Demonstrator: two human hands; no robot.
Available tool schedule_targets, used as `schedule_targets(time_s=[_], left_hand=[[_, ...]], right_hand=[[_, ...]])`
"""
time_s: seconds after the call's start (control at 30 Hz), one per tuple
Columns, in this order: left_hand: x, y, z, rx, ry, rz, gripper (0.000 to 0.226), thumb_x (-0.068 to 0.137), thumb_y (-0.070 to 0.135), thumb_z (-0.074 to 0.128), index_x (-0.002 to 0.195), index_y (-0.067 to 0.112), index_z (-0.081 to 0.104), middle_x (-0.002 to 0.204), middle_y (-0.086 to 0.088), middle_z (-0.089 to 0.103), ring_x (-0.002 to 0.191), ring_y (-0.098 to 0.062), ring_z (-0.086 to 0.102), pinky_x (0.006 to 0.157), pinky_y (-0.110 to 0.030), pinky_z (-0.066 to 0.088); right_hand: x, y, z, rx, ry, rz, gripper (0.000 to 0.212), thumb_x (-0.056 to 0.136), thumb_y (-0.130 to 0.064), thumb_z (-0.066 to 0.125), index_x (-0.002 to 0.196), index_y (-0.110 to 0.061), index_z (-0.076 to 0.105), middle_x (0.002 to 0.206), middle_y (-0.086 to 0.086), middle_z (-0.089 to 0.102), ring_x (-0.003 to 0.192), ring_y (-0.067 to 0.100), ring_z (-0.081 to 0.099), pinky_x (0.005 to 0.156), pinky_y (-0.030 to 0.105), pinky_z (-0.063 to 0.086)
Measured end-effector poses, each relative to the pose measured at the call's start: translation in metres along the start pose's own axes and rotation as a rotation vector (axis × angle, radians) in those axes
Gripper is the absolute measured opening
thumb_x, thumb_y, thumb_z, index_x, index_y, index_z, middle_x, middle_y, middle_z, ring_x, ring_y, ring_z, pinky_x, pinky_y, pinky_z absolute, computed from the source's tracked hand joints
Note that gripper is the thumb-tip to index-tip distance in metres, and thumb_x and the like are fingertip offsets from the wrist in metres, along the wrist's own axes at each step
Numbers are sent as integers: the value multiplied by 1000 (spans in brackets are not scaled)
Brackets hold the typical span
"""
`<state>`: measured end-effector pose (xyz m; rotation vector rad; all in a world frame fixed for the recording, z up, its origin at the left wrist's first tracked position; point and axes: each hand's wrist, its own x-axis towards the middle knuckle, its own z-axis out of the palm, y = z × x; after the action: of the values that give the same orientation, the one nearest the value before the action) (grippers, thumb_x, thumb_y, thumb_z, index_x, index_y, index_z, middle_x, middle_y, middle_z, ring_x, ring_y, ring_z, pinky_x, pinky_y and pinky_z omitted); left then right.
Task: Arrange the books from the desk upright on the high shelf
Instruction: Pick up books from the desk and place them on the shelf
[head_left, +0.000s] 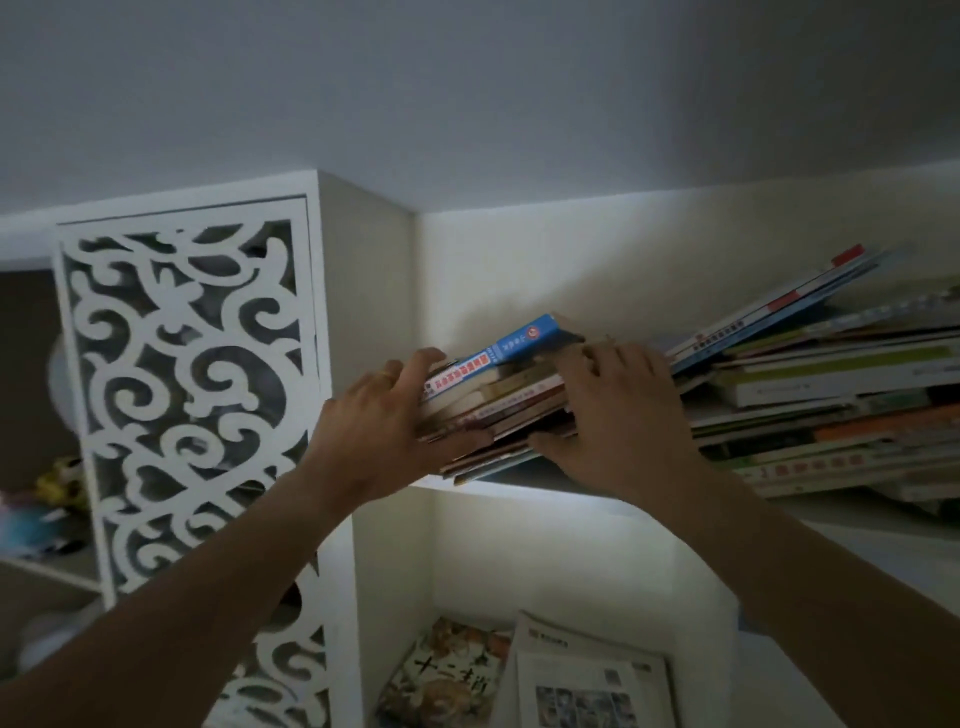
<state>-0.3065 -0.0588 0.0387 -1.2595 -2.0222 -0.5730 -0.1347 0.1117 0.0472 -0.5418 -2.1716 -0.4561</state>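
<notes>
1. Head view – two bare hands are up at the high shelf (524, 480), both on one tilted stack of books (498, 402).
2. Left hand (384, 415) grips the stack's left end: fingers curled over the top edge, thumb under the bottom edge. One ring on a finger.
3. Right hand (618, 410) grasps the stack's right end, fingers bent over the top books, thumb tucked under near the shelf edge.
4. The held stack sits on the shelf's front left part, slanted, not upright. About six or seven spines show; exact count unclear. One blue book (514, 345) lies on top.
5. Just right of the hands – a second, larger pile of books (831, 405) lying flat or leaning on the same shelf; too many and too blurred to count.
6. Lower cubby holds two items: one magazine (447, 675) with a picture cover, one white booklet (592, 675) leaning beside it.
7. One white carved scrollwork panel (187, 395) stands left of the shelf.
8. Far left, behind the panel, blurred coloured toys (57, 499) – number unclear.
</notes>
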Motion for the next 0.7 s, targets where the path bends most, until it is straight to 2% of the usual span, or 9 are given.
schedule_targets(time_s=[0.07,0.13,0.23,0.3,0.4,0.47,0.53,0.63,0.7], left_hand=[[-5,-18,4,-71,-44,43,95,73,87,60,147,38,26,129,10,60,98,-9,64,81,-40,61],[-9,-30,10,-70,-45,96,98,74,83,65,149,36,23,132,7,60,100,-11,67,80,-41,63],[-6,-36,22,-79,35,103,87,83,81,54,149,32,25,127,4,63,92,-15,71,73,-39,64],[-2,-38,29,-99,100,81,82,87,81,48,147,29,28,125,5,65,89,-14,72,70,-35,64],[3,-42,35,-173,260,-26,79,87,80,47,143,27,31,121,6,69,82,-17,73,67,-40,63],[7,-42,37,-249,332,-127,74,88,77,52,139,27,32,119,6,69,80,-18,73,69,-40,63],[11,-42,38,-314,400,-240,71,88,75,58,133,25,34,118,4,69,82,-20,73,71,-38,62],[15,-41,42,-395,454,-370,73,86,74,62,130,24,34,118,1,68,88,-25,74,73,-41,63],[14,-36,44,-445,476,-417,74,86,73,63,132,24,33,125,2,66,92,-18,72,71,-27,61]], right_hand=[[3,4,7,-37,26,-27,64,77,-57,74,127,-20,57,116,15,68,107,37,61,98,48,44],[9,6,10,-38,39,-64,59,80,-51,74,128,-20,58,114,15,68,103,37,63,93,47,47],[22,7,5,33,5,-100,59,82,-49,74,133,-25,56,119,11,64,103,36,61,86,43,49],[35,4,2,123,14,-81,59,84,-47,74,136,-29,52,130,9,56,112,32,58,90,43,49],[61,-13,2,357,74,34,79,83,-37,79,148,-33,35,147,8,40,124,34,53,97,49,52],[85,-26,5,538,52,207,95,83,-36,81,155,-26,20,152,13,34,130,35,50,101,47,48],[112,-39,15,654,-35,328,83,87,-43,76,150,-16,28,144,15,46,126,34,53,94,39,46],[138,-55,30,682,-87,235,56,96,-41,64,143,-18,45,137,6,59,125,26,57,97,33,44],[147,-59,27,811,-144,172,58,94,-37,68,146,-26,46,139,-3,57,129,19,54,103,32,42]])
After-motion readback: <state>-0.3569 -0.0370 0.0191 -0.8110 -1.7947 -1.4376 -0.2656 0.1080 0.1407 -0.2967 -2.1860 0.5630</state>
